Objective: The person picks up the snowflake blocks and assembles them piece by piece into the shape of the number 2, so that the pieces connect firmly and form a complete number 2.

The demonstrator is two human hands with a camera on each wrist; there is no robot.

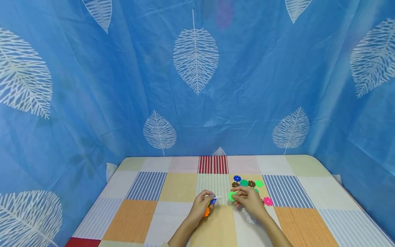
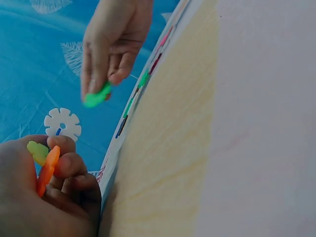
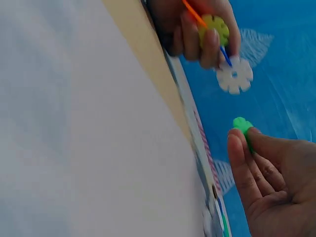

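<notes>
My left hand [image 1: 200, 208] grips a short chain of notched plastic discs slotted together. It has an orange disc [image 2: 48, 170], a yellow disc [image 3: 215, 31], a blue disc [image 1: 213, 201] and a white disc [image 3: 235, 75] at the far end. The white one sticks out past the fingertips, standing on the blue one's edge. Facing it, my right hand [image 1: 250, 203] pinches a bright green disc [image 1: 232, 196] between thumb and fingers. A small gap separates the green disc from the white one. Both hands are raised above the table, and fingers cover part of the blue disc.
Loose notched discs lie on the patchwork tablecloth [image 1: 176, 187] beyond and around the right hand: a blue disc [image 1: 237, 178], a brown disc [image 1: 251, 184], a pink disc [image 1: 268, 201] and several others. Whitish discs [image 1: 249, 217] lie near the right wrist. A blue leaf-print curtain [image 1: 247, 68] surrounds the table.
</notes>
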